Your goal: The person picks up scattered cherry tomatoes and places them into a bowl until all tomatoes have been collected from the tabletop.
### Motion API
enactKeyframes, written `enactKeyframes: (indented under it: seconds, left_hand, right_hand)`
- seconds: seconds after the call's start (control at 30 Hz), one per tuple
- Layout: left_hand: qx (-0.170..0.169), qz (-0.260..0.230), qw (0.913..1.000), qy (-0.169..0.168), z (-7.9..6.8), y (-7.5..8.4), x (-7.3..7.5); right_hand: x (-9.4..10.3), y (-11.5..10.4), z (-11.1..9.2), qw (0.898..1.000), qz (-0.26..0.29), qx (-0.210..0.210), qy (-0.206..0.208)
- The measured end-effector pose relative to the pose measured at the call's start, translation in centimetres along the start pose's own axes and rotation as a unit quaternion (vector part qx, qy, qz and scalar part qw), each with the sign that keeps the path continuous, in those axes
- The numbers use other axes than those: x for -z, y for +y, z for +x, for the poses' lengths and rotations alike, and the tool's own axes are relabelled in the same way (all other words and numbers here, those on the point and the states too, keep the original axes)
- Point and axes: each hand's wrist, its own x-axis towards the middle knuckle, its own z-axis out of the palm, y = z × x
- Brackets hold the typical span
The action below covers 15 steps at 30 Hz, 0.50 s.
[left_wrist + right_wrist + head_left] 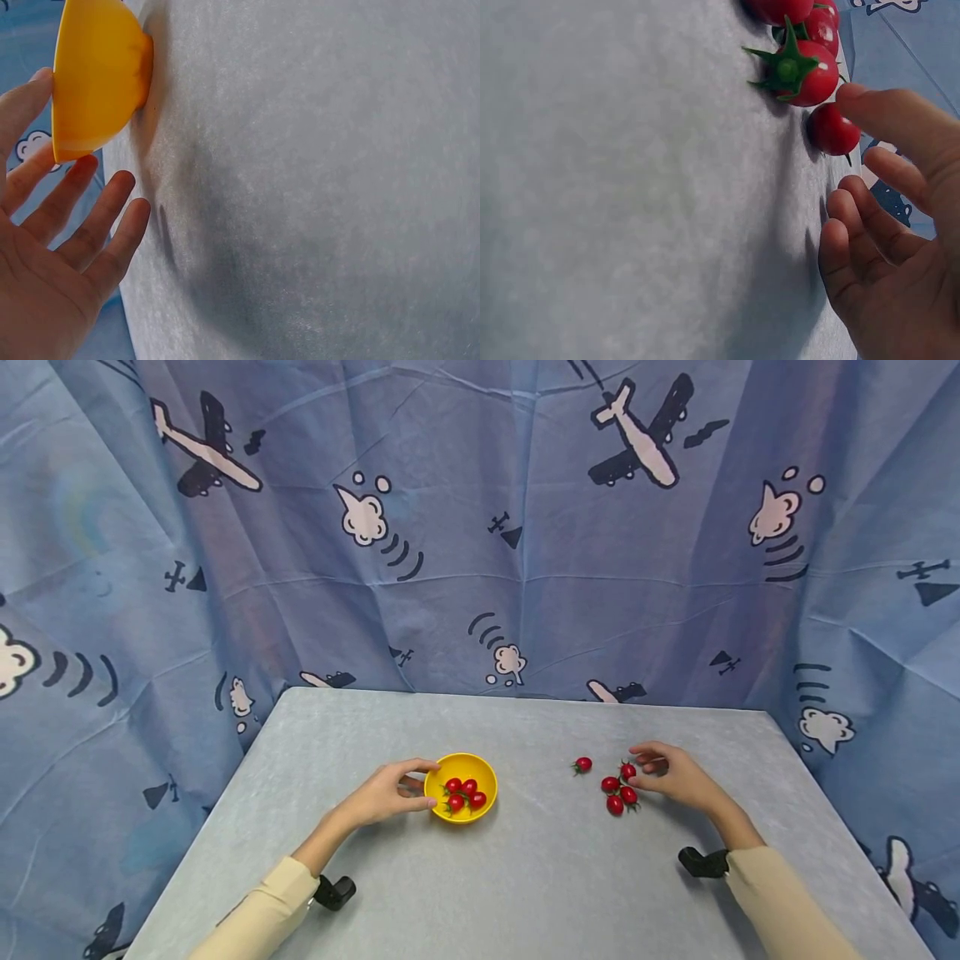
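A yellow bowl (462, 819) stands on the table with several cherry tomatoes (454, 803) inside. At its left side is my left hand (384, 793), thumb and index fingertips resting at the rim. Seen from the left wrist, the bowl (97, 82) shows its outer wall, and the other fingers of the left hand (67, 255) are spread beneath it. My right hand (672, 774) reaches over the table at a loose cluster of cherry tomatoes (615, 805). Its thumb and index finger are spread beside the rearmost cherry tomato (834, 129), with a gap between them.
One cherry tomato (582, 765) lies apart, left of the cluster. The table (525, 877) has a pale grey cover, and a blue patterned curtain (465, 527) hangs behind its back edge. A black wrist mount (703, 862) sticks out from the right sleeve.
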Motion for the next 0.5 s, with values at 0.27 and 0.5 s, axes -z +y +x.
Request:
enactKeyframes:
  seconds: [0.27, 0.5]
  left_hand:
    - [0.004, -0.002, 1.0, -0.002, 0.0, 0.2, 0.0]
    - [0.012, -0.005, 0.9999, -0.001, 0.0, 0.3, 0.1]
  right_hand:
    - [-0.1, 0.3, 0.9, 1.0, -0.007, 0.016, -0.023]
    - [-0.1, 0.2, 1.3, 1.0, -0.005, 0.003, -0.024]
